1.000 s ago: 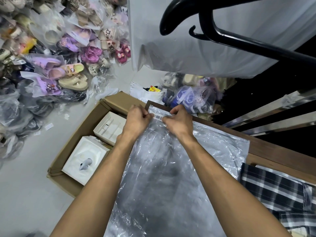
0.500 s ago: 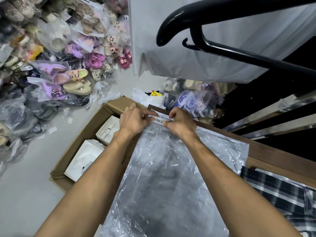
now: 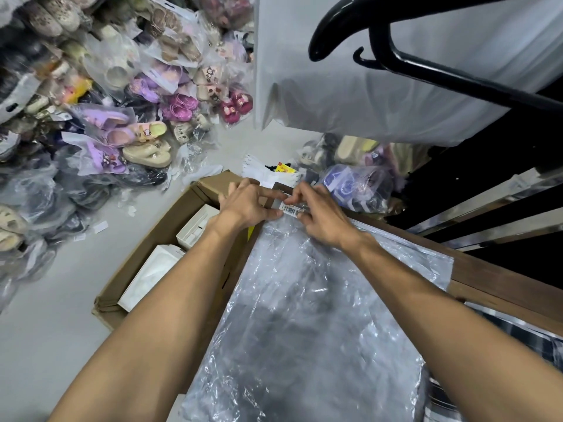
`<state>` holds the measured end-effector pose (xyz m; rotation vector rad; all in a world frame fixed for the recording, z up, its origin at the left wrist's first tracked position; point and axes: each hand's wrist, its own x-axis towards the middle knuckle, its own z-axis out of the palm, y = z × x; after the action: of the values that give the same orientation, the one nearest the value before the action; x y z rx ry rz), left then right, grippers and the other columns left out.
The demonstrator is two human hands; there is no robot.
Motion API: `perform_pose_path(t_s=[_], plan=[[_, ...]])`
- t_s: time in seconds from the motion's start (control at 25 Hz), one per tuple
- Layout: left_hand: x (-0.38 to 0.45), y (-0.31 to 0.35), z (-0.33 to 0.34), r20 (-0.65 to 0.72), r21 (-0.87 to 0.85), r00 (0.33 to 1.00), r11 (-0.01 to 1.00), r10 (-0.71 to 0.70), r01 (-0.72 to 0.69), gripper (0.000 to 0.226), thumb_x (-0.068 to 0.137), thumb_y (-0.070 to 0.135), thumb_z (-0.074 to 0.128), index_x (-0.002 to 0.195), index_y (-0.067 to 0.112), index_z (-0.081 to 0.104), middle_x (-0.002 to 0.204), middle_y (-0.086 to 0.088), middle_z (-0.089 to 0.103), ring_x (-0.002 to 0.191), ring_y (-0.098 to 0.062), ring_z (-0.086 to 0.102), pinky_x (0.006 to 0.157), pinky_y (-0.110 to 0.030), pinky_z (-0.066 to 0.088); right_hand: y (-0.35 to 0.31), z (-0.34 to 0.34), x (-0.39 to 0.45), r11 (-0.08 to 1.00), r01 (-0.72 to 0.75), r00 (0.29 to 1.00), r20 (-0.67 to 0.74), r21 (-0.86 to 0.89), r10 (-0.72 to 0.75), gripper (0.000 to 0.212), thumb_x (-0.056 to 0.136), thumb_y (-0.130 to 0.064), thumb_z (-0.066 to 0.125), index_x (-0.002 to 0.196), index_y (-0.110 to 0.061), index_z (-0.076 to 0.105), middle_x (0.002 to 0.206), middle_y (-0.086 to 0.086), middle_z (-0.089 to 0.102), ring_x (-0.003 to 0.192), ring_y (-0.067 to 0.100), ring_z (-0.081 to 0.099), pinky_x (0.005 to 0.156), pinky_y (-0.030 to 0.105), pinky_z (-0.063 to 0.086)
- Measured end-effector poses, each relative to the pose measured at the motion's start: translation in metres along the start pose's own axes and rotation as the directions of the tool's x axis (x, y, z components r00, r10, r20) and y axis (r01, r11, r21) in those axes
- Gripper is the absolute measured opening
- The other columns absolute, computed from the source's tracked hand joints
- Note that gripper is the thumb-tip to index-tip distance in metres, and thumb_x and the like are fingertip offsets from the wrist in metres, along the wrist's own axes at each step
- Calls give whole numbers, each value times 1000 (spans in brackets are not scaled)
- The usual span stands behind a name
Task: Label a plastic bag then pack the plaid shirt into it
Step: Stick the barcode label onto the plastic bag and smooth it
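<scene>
Both hands have crept toward the table's far corner. Bagged sandals (image 3: 134, 138) crowd the floor beside a cardboard box (image 3: 170, 229). Left hand (image 3: 248, 205) and right hand (image 3: 323, 217) pinch the barcode label (image 3: 293, 209) onto the clear plastic bag (image 3: 304, 315); plaid shirt (image 3: 542, 345) lies at the right edge.

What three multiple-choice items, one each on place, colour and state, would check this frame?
1. Where is the white barcode sticker?
A. at the far end of the clear plastic bag
B. on the floor
C. on the shirt

2. What colour is the hanger overhead?
A. white
B. black
C. red

3. Where is the dark plaid shirt?
A. inside the bag
B. beside the bag
C. on the hanger

Answers: 1 A, the hands, left and right, press it there; 2 B, glossy black; 3 B, it lies at the right edge, unpacked.
</scene>
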<state>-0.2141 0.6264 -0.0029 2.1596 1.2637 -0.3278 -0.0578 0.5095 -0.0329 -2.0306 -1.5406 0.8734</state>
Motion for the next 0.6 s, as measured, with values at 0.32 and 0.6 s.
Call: perform_pose_path(t_s=[0.32,0.6], plan=[[5,-3,1,-4,-28,1000,1000,-1,1,45,70,57,80,112,64,64,148,-1,43,140,-28,26,108,-71,23,10,-3,6,958,63,998,23,-279,-59,31,91,-26,67,104,-40,42,131,0,49,122,29,45,101,42,37],[-5,-4,10,-76,-34,996,999,-42,39,41,76,61,74,116,63,63,146,2,45,135,-29,33,110,-66,18,4,-3,-1,902,147,980,-61,-406,-187,28,89,-28,67,107,-31,45,113,-14,73,138,21,38,107,39,14]])
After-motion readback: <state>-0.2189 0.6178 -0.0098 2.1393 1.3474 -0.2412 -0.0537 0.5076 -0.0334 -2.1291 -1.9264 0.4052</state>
